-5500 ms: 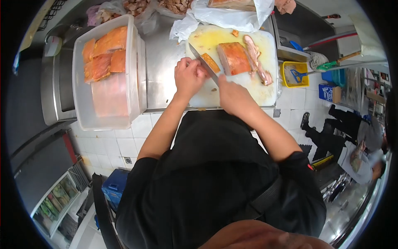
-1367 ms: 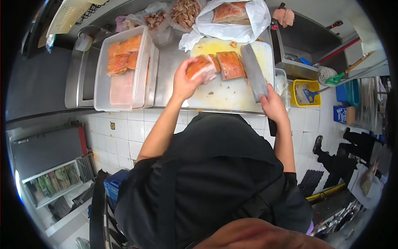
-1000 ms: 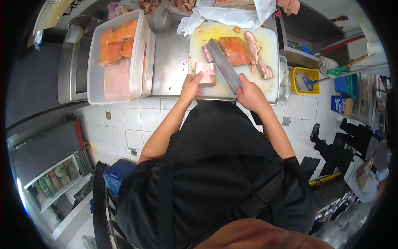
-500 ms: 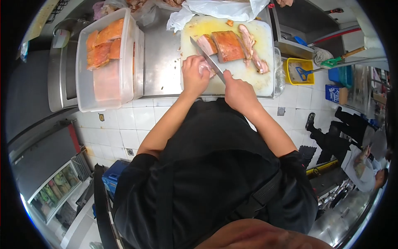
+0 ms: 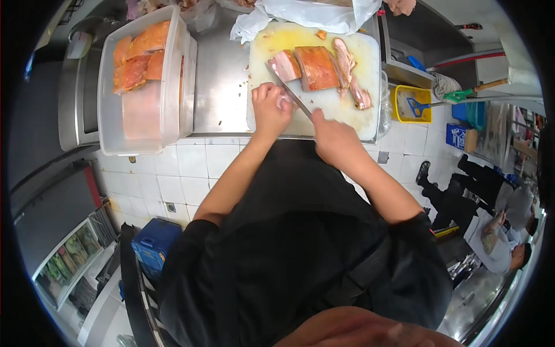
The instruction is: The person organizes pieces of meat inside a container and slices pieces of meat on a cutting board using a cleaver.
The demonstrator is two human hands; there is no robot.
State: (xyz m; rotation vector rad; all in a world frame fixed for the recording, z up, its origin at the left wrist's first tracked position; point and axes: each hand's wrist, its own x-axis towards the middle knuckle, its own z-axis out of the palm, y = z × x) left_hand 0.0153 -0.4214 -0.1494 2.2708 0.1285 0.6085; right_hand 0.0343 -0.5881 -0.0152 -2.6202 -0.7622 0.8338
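Observation:
A large knife [image 5: 298, 101] is in my right hand [image 5: 336, 139], its blade pointing up and left across the white cutting board [image 5: 347, 121]. My left hand [image 5: 269, 113] is closed beside the blade on a pale piece of pork [image 5: 284, 102], mostly hidden by the fingers. Just beyond the blade lies a cut pork chunk [image 5: 285, 65] with pink and white layers. A browned pork slab [image 5: 317, 68] rests to its right, then thin trimmed strips [image 5: 359, 92] at the board's right side.
Left of the board, a clear plastic tub [image 5: 107, 110] holds several orange-brown pork slabs on the steel counter [image 5: 218, 81]. White plastic sheeting [image 5: 312, 17] covers the board's far edge. A yellow bucket [image 5: 428, 115] stands on the right floor; other people [image 5: 491, 237] are farther right.
The view has shifted slightly. The knife blade has slid a little down toward me, with my right hand pulled slightly back. My left hand keeps its hold beside it.

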